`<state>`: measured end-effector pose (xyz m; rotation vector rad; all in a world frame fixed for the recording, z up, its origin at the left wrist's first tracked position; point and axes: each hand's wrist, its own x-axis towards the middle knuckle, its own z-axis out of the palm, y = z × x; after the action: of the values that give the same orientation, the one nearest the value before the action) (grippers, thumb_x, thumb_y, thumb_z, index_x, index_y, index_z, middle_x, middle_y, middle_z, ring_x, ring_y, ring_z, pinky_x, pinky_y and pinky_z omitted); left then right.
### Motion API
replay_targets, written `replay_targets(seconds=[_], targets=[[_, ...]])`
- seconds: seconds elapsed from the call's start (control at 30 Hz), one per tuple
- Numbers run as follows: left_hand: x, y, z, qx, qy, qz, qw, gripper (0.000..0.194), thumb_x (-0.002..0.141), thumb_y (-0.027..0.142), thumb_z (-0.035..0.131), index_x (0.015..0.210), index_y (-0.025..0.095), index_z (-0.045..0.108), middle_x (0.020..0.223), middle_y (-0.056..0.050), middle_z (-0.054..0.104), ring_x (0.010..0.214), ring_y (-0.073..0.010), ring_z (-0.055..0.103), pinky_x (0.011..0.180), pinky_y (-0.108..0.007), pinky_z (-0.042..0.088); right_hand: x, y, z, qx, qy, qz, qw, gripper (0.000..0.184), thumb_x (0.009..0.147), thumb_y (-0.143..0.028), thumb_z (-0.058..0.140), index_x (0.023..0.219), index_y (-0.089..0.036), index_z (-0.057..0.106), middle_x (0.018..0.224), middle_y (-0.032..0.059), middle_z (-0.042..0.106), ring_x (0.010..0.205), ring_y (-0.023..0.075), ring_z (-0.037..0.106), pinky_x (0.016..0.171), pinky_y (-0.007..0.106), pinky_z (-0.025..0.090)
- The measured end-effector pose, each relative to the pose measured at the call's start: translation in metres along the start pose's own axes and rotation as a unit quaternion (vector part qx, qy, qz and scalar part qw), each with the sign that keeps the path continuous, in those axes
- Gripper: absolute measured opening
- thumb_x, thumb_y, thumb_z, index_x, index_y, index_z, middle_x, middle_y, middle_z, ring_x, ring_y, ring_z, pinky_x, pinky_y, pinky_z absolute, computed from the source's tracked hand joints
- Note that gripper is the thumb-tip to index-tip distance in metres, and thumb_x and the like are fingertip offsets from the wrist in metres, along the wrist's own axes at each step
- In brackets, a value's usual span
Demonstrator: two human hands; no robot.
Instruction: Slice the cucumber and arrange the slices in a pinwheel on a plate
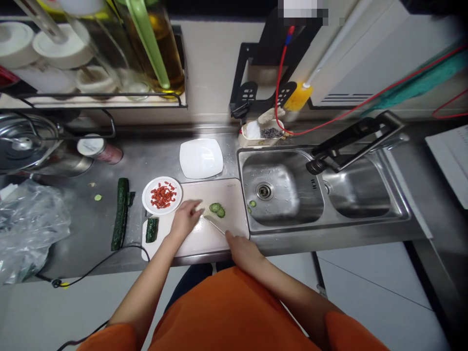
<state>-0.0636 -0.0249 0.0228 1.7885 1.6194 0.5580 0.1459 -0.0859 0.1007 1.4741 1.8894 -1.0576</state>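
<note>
Metal-bladed, the slender knife [215, 225] sits in your clenched right hand [244, 251], presumably for control; your left hand [185, 219] half-curls, contents unclear.

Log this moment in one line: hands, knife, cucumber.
left hand: over cutting board | right hand: holding knife | cucumber slices: on board | long cucumber: left of board

left hand [186, 218]: loosely curved (fingertips [200, 212] blurred) | right hand [243, 250]: curled in a grip | forearms [151, 281]: angled inward
</note>
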Motion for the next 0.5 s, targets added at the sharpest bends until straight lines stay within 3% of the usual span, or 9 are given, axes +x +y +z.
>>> replay_targets(seconds=[0.17,0.5], targets=[[0.036,0.015,0.022,-0.002,-0.142,0.051,0.989,0.034,0.075,0.023,0.061,0.108,0.021,0.063,0.096,-0.005,0.061,0.082,-0.0158,0.057,0.079,-0.028,0.046,0.0,0.0,0.002,-0.004,0.006,0.005,1.0,0.043,0.083,-0.005,0.032,0.124,-0.015,0.041,0.099,0.0152,0.064,0.094,0.0262,0.062,0.071,0.033,0.047],[0.041,0.015,0.032,0.015,-0.157,0.068,0.985,0.022,0.072,0.02,0.061,0.094,0.02,0.066,0.089,-0.004,0.058,0.078,-0.0154,0.055,0.073,-0.027,0.045,0.0,0.002,0.003,-0.001,0.011,0.0,1.0,0.041,0.085,-0.005,0.03,0.123,-0.015,0.041,0.097,0.015,0.065,0.094,0.0254,0.063,0.071,0.032,0.047]])
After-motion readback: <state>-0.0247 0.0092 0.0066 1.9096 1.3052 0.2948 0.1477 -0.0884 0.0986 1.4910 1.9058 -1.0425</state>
